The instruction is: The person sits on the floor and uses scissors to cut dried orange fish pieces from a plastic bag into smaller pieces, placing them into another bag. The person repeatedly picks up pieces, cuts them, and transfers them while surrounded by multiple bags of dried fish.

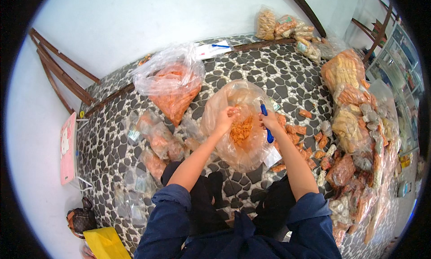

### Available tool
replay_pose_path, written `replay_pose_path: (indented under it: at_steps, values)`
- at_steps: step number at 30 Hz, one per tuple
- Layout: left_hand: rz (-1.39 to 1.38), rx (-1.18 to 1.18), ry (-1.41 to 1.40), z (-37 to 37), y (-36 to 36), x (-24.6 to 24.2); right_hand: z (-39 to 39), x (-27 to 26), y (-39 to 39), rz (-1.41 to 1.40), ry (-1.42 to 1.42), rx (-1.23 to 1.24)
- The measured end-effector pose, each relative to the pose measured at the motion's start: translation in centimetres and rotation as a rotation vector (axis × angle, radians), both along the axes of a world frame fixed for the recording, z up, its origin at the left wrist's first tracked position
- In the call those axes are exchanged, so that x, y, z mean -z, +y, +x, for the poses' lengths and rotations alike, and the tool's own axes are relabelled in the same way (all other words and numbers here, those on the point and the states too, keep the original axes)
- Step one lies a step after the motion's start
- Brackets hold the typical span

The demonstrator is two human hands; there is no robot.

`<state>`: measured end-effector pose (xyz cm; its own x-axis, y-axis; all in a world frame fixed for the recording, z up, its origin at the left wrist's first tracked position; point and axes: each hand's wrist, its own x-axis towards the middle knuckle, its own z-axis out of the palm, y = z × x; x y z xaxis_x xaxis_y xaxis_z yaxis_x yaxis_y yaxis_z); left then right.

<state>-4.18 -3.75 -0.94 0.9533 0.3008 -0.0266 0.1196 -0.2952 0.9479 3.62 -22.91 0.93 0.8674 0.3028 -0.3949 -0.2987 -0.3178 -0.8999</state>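
A wide clear plastic bag (pixel 219 104) stands with its mouth spread on the pebble-patterned floor before me, orange snack chips (pixel 241 131) inside it. My left hand (pixel 229 117) is over the bag's opening with fingers bent; whether it pinches some thin plastic I cannot tell. At the right side of the opening, my right hand (pixel 269 120) is closed around a blue-handled tool (pixel 264 110) with a short metal end pointing away from me; its exact kind is unclear. Small filled orange packets (pixel 296 129) lie to the right of the bag.
A large bag of orange snacks (pixel 175 94) stands at the back left. Filled packs (pixel 161 138) lie left of the open bag. Piled snack bags (pixel 350 124) line the right side. A pink folding table (pixel 68 148) leans at the left wall; a blue pen (pixel 220 45) lies on paper behind.
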Motion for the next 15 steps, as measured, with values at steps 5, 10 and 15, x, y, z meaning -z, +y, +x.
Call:
replay_pose_path:
  at_steps: [5, 10, 15]
  values:
    - [-0.253, -0.720, -0.330, -4.9, 2.3, 0.6, -0.2, 0.2, -1.8, -0.209, -0.075, -0.167]
    - [0.185, -1.034, 0.141, -10.8, 1.8, 2.2, -1.1, 1.1, -2.8, -0.207, -0.047, -0.225]
    - [0.588, -0.789, -0.199, -7.9, -1.6, 0.2, -1.6, 1.7, -4.9, -0.122, -0.313, -0.144]
